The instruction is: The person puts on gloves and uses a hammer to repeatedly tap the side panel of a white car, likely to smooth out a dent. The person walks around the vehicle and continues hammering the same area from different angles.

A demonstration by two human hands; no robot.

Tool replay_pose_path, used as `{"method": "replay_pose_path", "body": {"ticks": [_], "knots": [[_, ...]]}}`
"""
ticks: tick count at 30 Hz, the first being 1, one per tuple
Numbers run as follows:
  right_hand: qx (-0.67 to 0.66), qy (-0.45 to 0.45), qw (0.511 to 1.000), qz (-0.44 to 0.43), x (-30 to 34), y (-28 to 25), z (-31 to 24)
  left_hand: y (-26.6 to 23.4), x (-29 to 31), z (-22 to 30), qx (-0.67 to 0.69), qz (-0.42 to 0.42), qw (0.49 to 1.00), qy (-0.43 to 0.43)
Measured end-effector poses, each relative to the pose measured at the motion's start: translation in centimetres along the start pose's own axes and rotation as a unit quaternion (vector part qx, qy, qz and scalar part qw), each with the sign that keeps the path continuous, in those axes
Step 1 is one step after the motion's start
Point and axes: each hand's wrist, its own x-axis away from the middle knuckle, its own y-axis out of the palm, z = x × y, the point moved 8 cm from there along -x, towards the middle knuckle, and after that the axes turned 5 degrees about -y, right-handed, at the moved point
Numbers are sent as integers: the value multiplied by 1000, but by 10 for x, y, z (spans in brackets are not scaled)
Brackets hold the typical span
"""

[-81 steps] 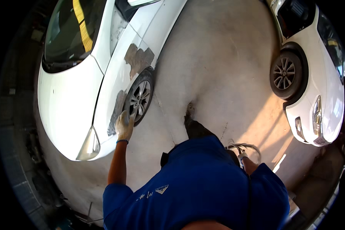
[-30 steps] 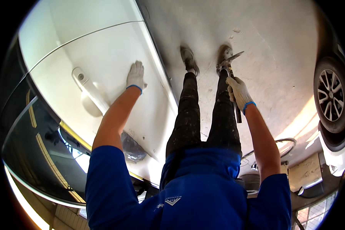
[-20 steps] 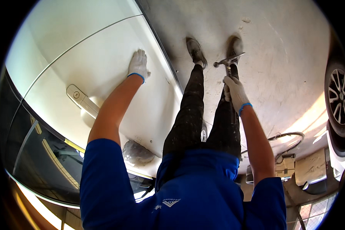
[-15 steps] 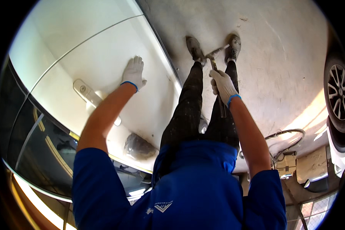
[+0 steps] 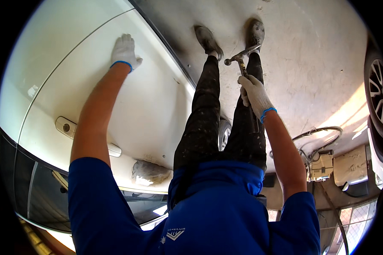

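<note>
The left hand (image 5: 124, 51), in a pale knitted glove with a blue cuff, is spread flat against a white car door (image 5: 153, 102), palm down, fingers side by side and thumb held away from them. The right hand (image 5: 256, 97), similarly gloved, is closed around the handle of a hammer (image 5: 242, 63), well apart from the door. The hammer's head lies just beyond the right hand's knuckles, its rounded end turned toward the left hand and its tapered end directed away; the rest of the handle extends back below the right palm.

Nearer the body than the left hand, the left forearm crosses over a door handle (image 5: 65, 126), both ends of which remain visible. Farther back in the same direction is a rough grey patch (image 5: 151, 172), with a dark window (image 5: 47, 187) beyond the handle. A panel seam (image 5: 74, 59) curves past the left hand on its outer side.

Beyond the hammer head stand two dark, dusty shoes (image 5: 256, 32) on a concrete floor (image 5: 310, 63). To the right of the right forearm lie a looped hose (image 5: 339, 135) and a beige box (image 5: 321, 167); farther out is another vehicle's wheel (image 5: 378, 91).
</note>
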Motion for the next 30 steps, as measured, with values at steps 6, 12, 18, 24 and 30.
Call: {"method": "replay_pose_path", "body": {"ticks": [6,12,18,24,30], "knots": [[-9,-5,1000,13,5,-12,4,65,92,108,-27,-56,988,142],[-12,-21,1000,5,19,-5,-11,39,202,107,-11,-76,970,228],[-13,-35,999,-16,17,14,-8,39,193,122,6,-75,969,237],[5,2,999,-31,11,22,15,83,152,191,-3,-105,970,217],[28,21,999,-17,17,6,25,93,226,206,12,-97,955,278]]}}
